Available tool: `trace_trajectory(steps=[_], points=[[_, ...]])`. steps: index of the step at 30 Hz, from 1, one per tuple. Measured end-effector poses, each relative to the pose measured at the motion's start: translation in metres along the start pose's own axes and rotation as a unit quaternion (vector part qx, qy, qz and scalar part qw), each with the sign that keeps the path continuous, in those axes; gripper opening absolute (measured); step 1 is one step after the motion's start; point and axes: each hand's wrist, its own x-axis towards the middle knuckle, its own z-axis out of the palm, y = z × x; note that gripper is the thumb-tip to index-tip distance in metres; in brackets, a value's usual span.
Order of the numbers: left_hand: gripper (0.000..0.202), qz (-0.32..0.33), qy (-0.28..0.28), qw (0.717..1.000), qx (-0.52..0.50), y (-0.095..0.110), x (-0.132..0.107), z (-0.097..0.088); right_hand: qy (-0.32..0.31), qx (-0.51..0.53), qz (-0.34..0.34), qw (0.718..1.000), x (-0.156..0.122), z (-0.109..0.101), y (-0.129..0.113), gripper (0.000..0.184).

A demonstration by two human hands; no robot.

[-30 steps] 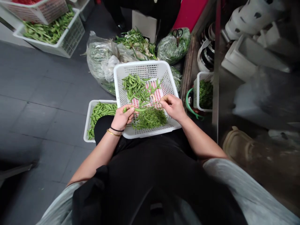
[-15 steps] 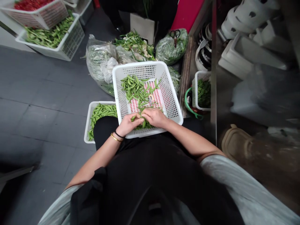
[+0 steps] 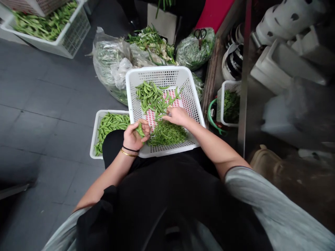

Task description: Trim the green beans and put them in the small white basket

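Note:
A white perforated basket [image 3: 195,104] rests on my lap. It holds a heap of green pea pods [image 3: 153,96] at the far side and a pile of thin green strings [image 3: 167,134] at the near side. My left hand [image 3: 134,134] is curled round a pea pod [image 3: 140,129] at the basket's near left rim. My right hand [image 3: 178,115] reaches into the basket, its fingertips pinched at the edge of the pod heap. What they hold I cannot make out.
A smaller white basket of pods [image 3: 108,127] stands on the floor by my left knee. Plastic bags of greens [image 3: 112,66] lie beyond, scissors [image 3: 200,35] on one. Another pod basket [image 3: 44,28] is far left. A small basket of greens [image 3: 230,104] sits right, by a metal cabinet.
My hands, joined at the near rim half a second ago, have parted. The right one moved forward to the pod heap. The left one drew back left with a pod.

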Motion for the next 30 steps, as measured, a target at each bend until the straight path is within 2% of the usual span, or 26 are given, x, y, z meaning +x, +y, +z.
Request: trace_trajectory(steps=[3, 6, 9, 13, 15, 17, 20, 25, 28, 30], points=[[0.026, -0.040, -0.015, 0.999, -0.028, -0.004, -0.001, 0.002, -0.007, -0.021, 0.026, 0.999, 0.043, 0.015, -0.021, 0.044], [0.027, -0.071, 0.016, 0.997, 0.008, -0.005, -0.001, -0.003, -0.014, -0.004, 0.030, 0.999, 0.056, 0.019, -0.025, 0.032], [0.030, -0.090, 0.052, 0.993, 0.054, -0.008, 0.001, -0.007, 0.038, 0.096, 0.002, 0.995, 0.029, 0.012, -0.018, 0.026], [0.034, -0.081, 0.069, 0.992, 0.070, -0.020, 0.003, 0.001, 0.055, 0.295, -0.095, 0.949, -0.039, 0.008, -0.025, 0.030], [0.034, -0.076, 0.051, 0.993, 0.075, -0.025, 0.002, 0.007, 0.078, 0.319, -0.149, 0.933, -0.068, 0.014, -0.035, 0.030], [0.034, -0.066, 0.027, 0.994, 0.085, -0.027, -0.003, 0.012, 0.104, 0.286, -0.199, 0.931, -0.087, 0.019, -0.043, 0.026], [0.034, -0.040, 0.013, 0.992, 0.118, -0.026, -0.012, 0.017, 0.114, 0.248, -0.235, 0.933, -0.099, 0.016, -0.045, 0.021], [0.037, -0.043, -0.030, 0.987, 0.152, -0.019, -0.027, 0.021, 0.199, 0.342, -0.169, 0.903, -0.099, -0.009, -0.039, 0.018], [0.044, -0.017, -0.054, 0.987, 0.153, -0.018, -0.031, 0.023, 0.174, 0.359, -0.192, 0.897, -0.098, -0.012, -0.044, 0.017], [0.047, -0.008, -0.067, 0.985, 0.158, -0.020, -0.033, 0.025, 0.151, 0.391, -0.184, 0.889, -0.098, -0.009, -0.050, 0.019]])
